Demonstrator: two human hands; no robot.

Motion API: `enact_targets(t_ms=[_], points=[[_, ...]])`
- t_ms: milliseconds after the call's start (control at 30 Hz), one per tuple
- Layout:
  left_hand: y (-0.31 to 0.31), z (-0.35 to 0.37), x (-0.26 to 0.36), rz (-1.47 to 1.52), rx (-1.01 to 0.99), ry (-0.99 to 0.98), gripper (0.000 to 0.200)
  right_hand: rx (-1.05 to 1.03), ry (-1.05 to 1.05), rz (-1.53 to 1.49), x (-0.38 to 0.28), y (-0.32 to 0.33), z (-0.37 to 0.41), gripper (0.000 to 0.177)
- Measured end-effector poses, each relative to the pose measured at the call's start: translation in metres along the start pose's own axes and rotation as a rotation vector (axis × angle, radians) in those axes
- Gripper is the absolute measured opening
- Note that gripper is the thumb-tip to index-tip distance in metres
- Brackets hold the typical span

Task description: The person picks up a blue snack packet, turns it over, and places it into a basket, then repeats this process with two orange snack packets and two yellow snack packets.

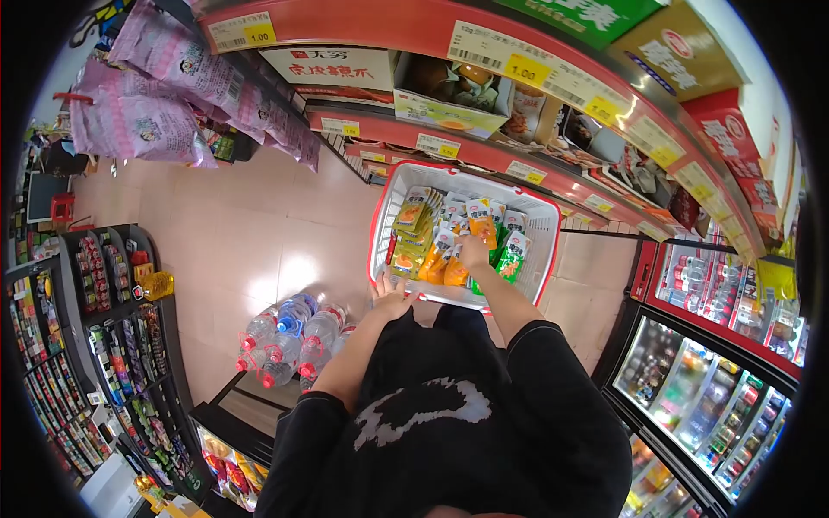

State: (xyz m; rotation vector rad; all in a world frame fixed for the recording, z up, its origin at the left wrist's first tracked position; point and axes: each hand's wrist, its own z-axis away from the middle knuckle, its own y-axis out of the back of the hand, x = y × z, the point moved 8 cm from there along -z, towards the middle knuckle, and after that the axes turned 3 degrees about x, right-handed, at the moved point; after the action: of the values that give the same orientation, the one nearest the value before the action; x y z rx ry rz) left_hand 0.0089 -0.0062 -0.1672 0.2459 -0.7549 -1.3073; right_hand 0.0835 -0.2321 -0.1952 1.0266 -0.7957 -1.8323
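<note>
A white shopping basket (544, 226) with a red rim is in front of my body, below the shelves. Snack packets fill much of it: olive-yellow packets (413, 226) on the left, orange ones in the middle, green packets (511, 257) on the right. My right hand (473, 250) reaches inside, its fingers closed on an orange snack packet (481, 223) near the middle. At the basket's near left corner, my left hand (393, 296) rests against the rim with its fingers stretched apart, holding nothing.
Red-edged shelves (406, 34) with snack boxes and price tags hang over the basket. Pink bags (138, 112) hang at upper left. Large water bottles (294, 337) stand left of my body. Drink fridges (699, 397) are on the right, black racks (129, 345) on the left.
</note>
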Motion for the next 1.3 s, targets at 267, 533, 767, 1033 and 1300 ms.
enact_targets(t_ms=[267,533,767,1033,1300], points=[[-0.006,-0.004,-0.001,-0.008,-0.048,0.073,0.074,0.159,0.172,-0.207,-0.012,0.039,0.062,0.009],[0.092,0.059,0.142,0.246,0.342,-0.626,0.061,0.494,0.333,-0.557,-0.057,0.185,0.148,0.007],[0.153,0.099,0.22,0.642,0.234,-0.822,0.03,0.921,0.354,-0.829,-0.068,0.319,0.207,0.023],[0.205,0.15,0.24,1.173,0.22,-0.834,0.027,0.642,0.464,-1.222,-0.082,0.319,0.195,0.038],[0.227,0.159,0.235,1.547,0.233,-0.747,0.025,0.46,0.428,-1.458,-0.09,0.316,0.19,0.018]])
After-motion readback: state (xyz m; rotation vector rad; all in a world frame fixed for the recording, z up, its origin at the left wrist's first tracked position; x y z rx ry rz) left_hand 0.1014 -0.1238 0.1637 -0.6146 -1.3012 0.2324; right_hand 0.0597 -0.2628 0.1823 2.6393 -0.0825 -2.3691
